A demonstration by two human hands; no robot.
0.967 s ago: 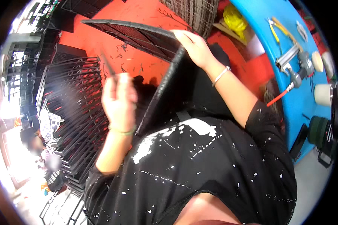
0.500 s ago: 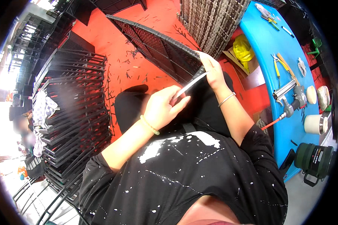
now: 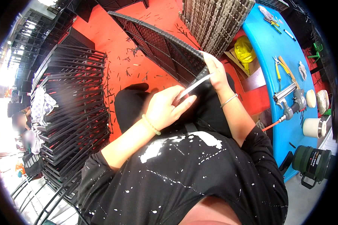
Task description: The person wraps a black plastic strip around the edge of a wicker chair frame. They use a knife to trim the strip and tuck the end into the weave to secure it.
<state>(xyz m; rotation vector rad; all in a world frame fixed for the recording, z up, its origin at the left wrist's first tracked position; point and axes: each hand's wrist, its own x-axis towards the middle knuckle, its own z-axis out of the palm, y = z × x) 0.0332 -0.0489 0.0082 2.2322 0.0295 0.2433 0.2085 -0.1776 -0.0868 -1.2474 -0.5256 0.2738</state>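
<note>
A dark woven panel (image 3: 157, 45) with a framed underside leans from the upper left down to my lap, its wrapped end close to my knees. My right hand (image 3: 218, 75) is closed round its near corner, fingers lying along the edge. Between my hands runs a narrow, flat, shiny pale strip (image 3: 197, 85). My left hand (image 3: 167, 106) grips its lower end between thumb and fingers. The strip's upper end meets my right hand, and the palm hides how it is held or fastened there.
Right stands a blue table (image 3: 264, 48) with pliers (image 3: 277, 69), a hammer (image 3: 289, 71), an air tool (image 3: 296, 99), a white cup (image 3: 313, 127) and a dark green jug (image 3: 311, 162). Stacked black frames (image 3: 75, 108) rise at left. Dark scraps litter the red floor (image 3: 120, 48). A brown woven piece (image 3: 214, 26) stands ahead.
Both hands stay on the strip and panel corner. My left hand has shifted very slightly right, and less of the strip shows between the hands. The view has tilted a little.
</note>
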